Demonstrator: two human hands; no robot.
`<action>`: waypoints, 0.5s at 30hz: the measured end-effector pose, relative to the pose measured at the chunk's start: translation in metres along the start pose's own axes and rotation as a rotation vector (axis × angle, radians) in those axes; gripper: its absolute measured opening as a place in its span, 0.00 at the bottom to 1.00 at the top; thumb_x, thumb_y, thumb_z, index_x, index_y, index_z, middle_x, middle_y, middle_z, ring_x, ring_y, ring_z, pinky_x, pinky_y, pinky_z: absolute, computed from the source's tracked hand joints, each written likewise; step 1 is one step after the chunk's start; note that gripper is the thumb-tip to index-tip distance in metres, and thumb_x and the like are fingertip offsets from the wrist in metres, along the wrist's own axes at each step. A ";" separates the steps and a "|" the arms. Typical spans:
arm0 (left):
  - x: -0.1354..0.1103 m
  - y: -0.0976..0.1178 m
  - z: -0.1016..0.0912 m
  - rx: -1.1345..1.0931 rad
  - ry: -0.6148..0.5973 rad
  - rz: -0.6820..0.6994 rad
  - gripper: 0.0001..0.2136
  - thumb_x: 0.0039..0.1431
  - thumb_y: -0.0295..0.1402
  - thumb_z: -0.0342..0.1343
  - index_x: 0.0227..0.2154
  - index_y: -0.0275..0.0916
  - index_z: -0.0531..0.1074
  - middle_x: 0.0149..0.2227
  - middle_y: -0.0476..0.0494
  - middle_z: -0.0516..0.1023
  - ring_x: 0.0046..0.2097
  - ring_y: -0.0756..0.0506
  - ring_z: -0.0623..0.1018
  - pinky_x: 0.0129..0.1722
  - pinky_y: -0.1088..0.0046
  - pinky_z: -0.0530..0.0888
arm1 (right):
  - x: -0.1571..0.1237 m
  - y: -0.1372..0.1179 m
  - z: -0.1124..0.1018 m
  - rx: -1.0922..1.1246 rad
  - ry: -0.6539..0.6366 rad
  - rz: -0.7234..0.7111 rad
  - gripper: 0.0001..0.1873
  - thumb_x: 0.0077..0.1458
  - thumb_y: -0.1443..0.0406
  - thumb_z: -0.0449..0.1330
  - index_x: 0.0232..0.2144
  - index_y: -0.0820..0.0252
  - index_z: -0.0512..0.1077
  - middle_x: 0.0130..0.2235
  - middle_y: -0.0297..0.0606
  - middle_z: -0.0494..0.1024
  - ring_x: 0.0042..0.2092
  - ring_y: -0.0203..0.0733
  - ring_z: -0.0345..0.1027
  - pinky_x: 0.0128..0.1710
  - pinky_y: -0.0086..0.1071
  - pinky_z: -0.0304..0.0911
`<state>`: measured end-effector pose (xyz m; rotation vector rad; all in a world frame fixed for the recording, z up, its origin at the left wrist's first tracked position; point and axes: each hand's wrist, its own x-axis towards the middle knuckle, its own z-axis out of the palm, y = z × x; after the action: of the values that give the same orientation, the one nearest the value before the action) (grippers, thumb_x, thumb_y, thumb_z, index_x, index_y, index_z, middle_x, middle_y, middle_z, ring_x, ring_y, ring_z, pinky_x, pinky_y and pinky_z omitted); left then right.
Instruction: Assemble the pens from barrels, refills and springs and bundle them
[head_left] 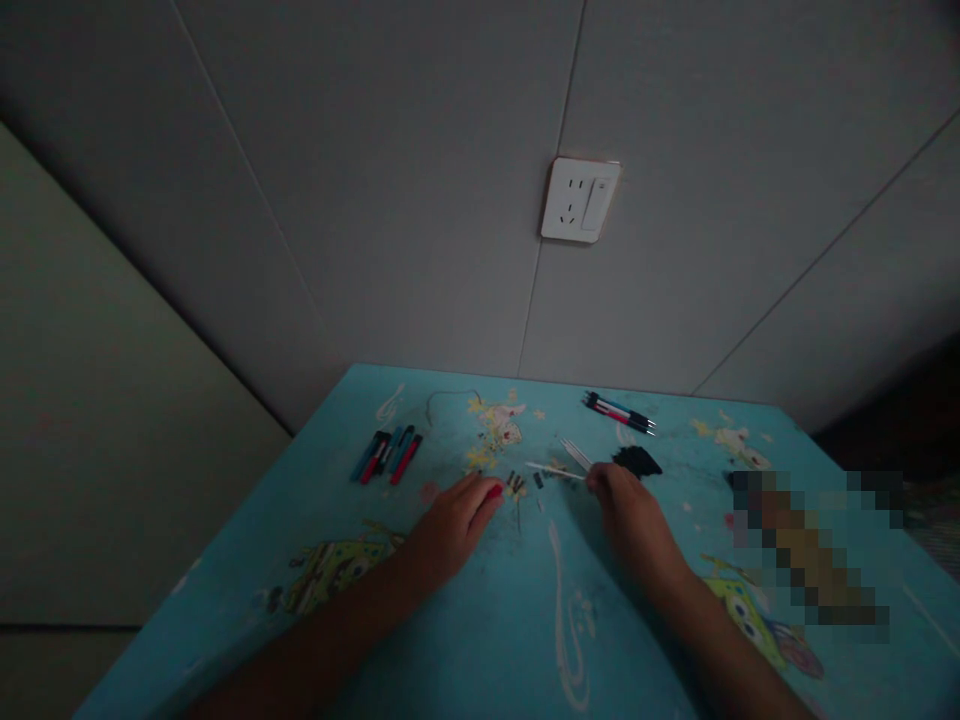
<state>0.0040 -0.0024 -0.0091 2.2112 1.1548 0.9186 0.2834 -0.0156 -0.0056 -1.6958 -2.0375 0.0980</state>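
My left hand [459, 512] is closed around a red pen barrel [494, 491]; only its end shows past the fingers. Between the fingertips of my right hand [624, 502] is a thin whitish pen refill [553, 470], its far end pointing left, apart from the red barrel. More refills [574, 452] lie just beyond the right fingers. Small dark pen pieces [538, 480] are on the table between the hands. A pile of small black parts [637, 461] sits beside the right hand, too small to tell apart.
Several blue, red and dark pen barrels [406, 458] lie in a group at the left. Pens with metal tips [619, 412] lie together at the back right. The blue cartoon-print table [480, 640] meets a grey wall with a socket [579, 200]. A blurred-out object [814, 550] is at the right.
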 end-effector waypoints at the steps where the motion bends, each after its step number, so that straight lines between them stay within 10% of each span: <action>1: 0.000 -0.001 0.000 0.005 0.007 -0.005 0.11 0.70 0.34 0.46 0.47 0.40 0.71 0.43 0.43 0.78 0.45 0.45 0.77 0.46 0.69 0.71 | -0.001 -0.003 0.001 0.054 0.000 -0.046 0.09 0.65 0.66 0.48 0.38 0.59 0.68 0.37 0.42 0.75 0.38 0.44 0.70 0.40 0.35 0.64; 15: -0.002 0.011 -0.008 0.211 -0.122 -0.028 0.12 0.71 0.36 0.45 0.47 0.44 0.72 0.44 0.46 0.79 0.44 0.45 0.79 0.47 0.66 0.68 | -0.012 -0.023 0.008 0.010 -0.014 -0.270 0.09 0.64 0.72 0.49 0.38 0.59 0.68 0.35 0.40 0.72 0.38 0.44 0.66 0.41 0.37 0.63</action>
<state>0.0030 -0.0093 0.0032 2.3735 1.2716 0.6667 0.2606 -0.0300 -0.0078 -1.4015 -2.2507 0.0294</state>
